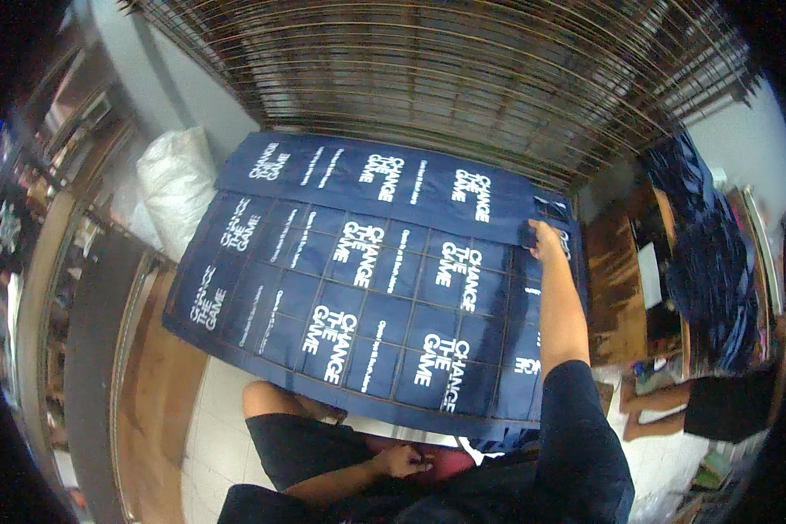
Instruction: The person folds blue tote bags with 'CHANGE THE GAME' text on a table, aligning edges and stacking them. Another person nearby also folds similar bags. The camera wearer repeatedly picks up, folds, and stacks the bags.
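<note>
My right hand (543, 240) reaches out to the far right of a wide dark blue layer. Its fingers close on the near edge of a blue printed sheet (341, 179), a long panel with white lettering. That panel lies across the far part of a brown wire grid (384, 284). Through the grid's openings more blue printed material (262, 323) with white lettering shows. Low in the picture, close to my body, my left hand (406, 461) rests by a red surface (450, 463). Its fingers are curled, and whatever may be in them is hidden.
Raised wire racks (463, 70) slope over the far side. A white sack (176, 179) stands at left, near a wooden board (162, 393). To the right, dark blue pieces (707, 262) are heaped beside a wooden surface (616, 271). Another person's bare feet (655, 410) show at lower right.
</note>
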A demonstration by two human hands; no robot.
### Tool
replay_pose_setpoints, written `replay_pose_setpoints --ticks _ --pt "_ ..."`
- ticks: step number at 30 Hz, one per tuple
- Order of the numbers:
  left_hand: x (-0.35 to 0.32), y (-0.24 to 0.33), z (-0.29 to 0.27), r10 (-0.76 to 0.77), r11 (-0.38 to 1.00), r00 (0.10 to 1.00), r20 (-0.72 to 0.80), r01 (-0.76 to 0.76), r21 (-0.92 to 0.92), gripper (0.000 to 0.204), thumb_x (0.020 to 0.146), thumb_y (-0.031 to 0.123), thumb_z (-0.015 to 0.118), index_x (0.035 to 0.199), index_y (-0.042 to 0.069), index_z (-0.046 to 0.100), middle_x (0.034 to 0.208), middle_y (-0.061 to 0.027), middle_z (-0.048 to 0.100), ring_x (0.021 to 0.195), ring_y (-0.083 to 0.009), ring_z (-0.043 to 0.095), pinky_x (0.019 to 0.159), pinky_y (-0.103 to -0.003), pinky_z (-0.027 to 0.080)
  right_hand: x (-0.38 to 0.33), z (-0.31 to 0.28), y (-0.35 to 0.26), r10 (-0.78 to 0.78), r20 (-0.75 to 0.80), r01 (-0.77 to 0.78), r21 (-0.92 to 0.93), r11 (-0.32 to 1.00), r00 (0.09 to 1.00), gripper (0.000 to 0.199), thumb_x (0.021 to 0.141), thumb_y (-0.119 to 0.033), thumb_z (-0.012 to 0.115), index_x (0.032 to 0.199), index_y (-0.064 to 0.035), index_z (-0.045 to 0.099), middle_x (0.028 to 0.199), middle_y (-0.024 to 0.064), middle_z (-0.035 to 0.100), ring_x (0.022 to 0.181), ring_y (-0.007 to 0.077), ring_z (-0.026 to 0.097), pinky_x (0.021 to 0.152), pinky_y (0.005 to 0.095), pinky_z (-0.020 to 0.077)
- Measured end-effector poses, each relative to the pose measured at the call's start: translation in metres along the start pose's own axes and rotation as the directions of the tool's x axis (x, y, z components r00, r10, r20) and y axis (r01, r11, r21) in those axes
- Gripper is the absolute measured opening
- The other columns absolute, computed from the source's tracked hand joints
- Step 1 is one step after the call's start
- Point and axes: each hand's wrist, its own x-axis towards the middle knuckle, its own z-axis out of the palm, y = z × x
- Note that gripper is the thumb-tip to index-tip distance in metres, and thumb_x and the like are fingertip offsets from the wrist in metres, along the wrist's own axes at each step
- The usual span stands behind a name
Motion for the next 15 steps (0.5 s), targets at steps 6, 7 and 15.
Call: replay_pose_setpoints --ticks 6,7,15 --pt "0.007 -0.009 0.001 -0.052 0.996 0.992 0.113 0.044 0.074 0.053 0.086 0.055 0.047 0.102 0.008 0.066 0.119 -0.0094 0.058 0.1 -0.0304 0.059 0.09 -0.039 0.043 0.004 0.01 0.018 -0.135 -0.224 0.148 0.039 0.988 0.965 0.087 0.069 -0.024 0.072 0.138 -0.0078 0.022 0.124 0.0159 0.042 0.108 0.0314 0.045 0.074 0.047 0.0448" --pt "-0.001 0.013 -0.009 -0.108 0.992 0.989 0.102 0.101 0.079 0.054 0.086 0.055 0.046 0.102 0.008 0.066 0.118 -0.01 0.058 0.1 -0.0307 0.059 0.09 -0.039 0.043 0.003 0.007 0.017 -0.126 -0.218 0.153 0.111 0.982 0.968 0.089 0.069 -0.024 0.072 0.139 -0.0079 0.02 0.135 0.0188 0.037 0.119 0.0359 0.043 0.079 0.0494 0.0471" --pt "-0.001 0.021 -0.019 -0.184 0.981 0.968 0.169 0.17 0.094 0.06 0.083 0.061 0.045 0.103 0.009 0.066 0.097 -0.0179 0.064 0.094 -0.0329 0.06 0.088 -0.041 0.044 -0.009 0.009 0.015 -0.408 -0.4 0.311 -0.287 0.906 0.82 0.09 0.07 -0.014 0.07 0.142 -0.0144 0.016 0.122 0.0219 0.05 0.108 0.0324 0.053 0.09 0.0366 0.0436"
